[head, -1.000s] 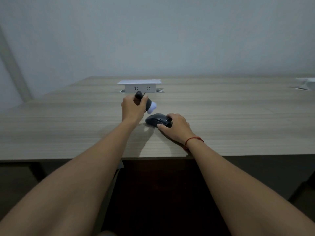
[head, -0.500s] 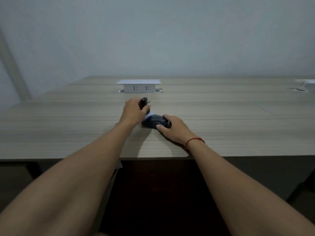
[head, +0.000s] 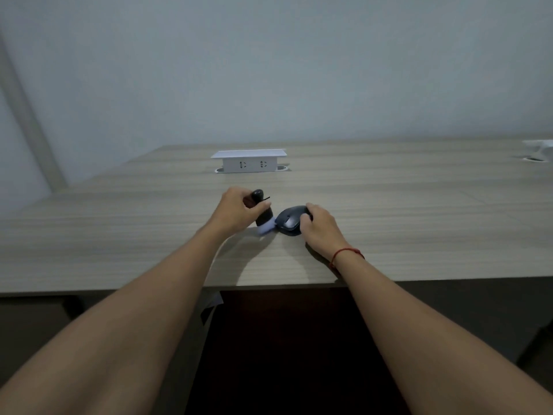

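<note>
Left hand [head: 236, 211]: wrapped round the dark handle of the brush [head: 264, 214], pale bristles angled down against the left flank of the mouse [head: 289, 223].
Right hand [head: 320, 226]: curled over the right side of the mouse, pinning it flat on the bench [head: 419, 223].
Mouse location: mid-bench, well in from the front edge, well short of the socket box [head: 250, 163].
Risk 1: sideways brush push likely to skate the mouse rightward if the pinning grip slackens. Bench top looks smooth, so probably little friction.
Risk 2: possible scuffing of the shell by the hard brush collar if tilted too low. Bristles look short.
Risk 3: dust probably shoved into wheel slot or button seams instead of off. Wheel area partly under fingers, cannot tell.
Risk 4: likely missed patches under the right fingers unless the grip shifts.
</note>
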### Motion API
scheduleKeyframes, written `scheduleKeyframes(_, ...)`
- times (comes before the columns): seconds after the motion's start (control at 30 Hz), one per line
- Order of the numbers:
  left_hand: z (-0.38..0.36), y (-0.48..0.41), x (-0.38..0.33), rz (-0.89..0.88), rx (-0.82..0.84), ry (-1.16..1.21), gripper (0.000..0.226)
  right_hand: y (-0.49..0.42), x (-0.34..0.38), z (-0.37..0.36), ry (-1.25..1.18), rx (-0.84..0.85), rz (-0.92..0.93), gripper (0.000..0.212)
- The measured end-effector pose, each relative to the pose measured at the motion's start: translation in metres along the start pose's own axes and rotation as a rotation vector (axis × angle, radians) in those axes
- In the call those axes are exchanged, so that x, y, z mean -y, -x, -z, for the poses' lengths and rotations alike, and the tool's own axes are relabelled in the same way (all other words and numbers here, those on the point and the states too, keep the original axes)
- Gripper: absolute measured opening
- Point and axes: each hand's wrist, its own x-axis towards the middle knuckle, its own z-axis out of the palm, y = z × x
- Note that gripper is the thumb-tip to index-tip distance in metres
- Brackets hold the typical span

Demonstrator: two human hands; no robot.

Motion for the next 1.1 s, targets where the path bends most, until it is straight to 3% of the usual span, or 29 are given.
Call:
scheduleKeyframes(0.07,-0.002,0.0,-0.002,-0.024,0.026,0.02,0.043,0.001,-0.001,0.0,-0.009,0.032,-0.001,0.033)
scheduleKeyframes(0.13,-0.003,0.0,-0.006,-0.032,0.009,0.054,0.039,0.003,-0.001,0.001,0.009,0.051,-0.005,0.06)
scheduleKeyframes(0.2,-0.004,-0.004,-0.011,-0.031,-0.092,0.11,0.034,0.003,-0.002,0.002,0.008,0.035,-0.04,0.081)
scheduleKeyframes(0.27,-0.006,-0.008,-0.018,-0.036,-0.218,0.14,0.03,0.0,-0.002,0.001,0.008,0.03,-0.081,0.087)
scheduleKeyframes(0.33,-0.012,-0.008,-0.028,-0.058,-0.27,0.149,0.028,-0.003,-0.002,-0.001,0.03,0.045,-0.091,0.089)
scheduleKeyframes(0.6,-0.04,-0.006,-0.014,-0.021,-0.172,-0.066,0.027,-0.002,-0.001,0.0,0.03,0.073,-0.026,0.092)
scheduleKeyframes(0.73,-0.042,-0.003,-0.027,-0.031,-0.314,0.091,0.026,-0.002,-0.002,0.002,0.022,0.15,0.007,0.079)
scheduleKeyframes(0.87,-0.042,-0.006,-0.016,0.124,-0.203,0.105,0.028,-0.001,-0.003,0.007,-0.022,0.208,0.025,0.089)
scheduleKeyframes(0.97,-0.04,-0.003,-0.01,0.147,-0.22,0.094,0.031,0.003,0.0,0.009,0.007,0.227,0.05,0.1)
scheduleKeyframes(1.1,-0.026,0.003,-0.007,0.217,-0.087,0.311,0.031,0.008,0.004,0.011,0.005,0.173,0.058,0.082)
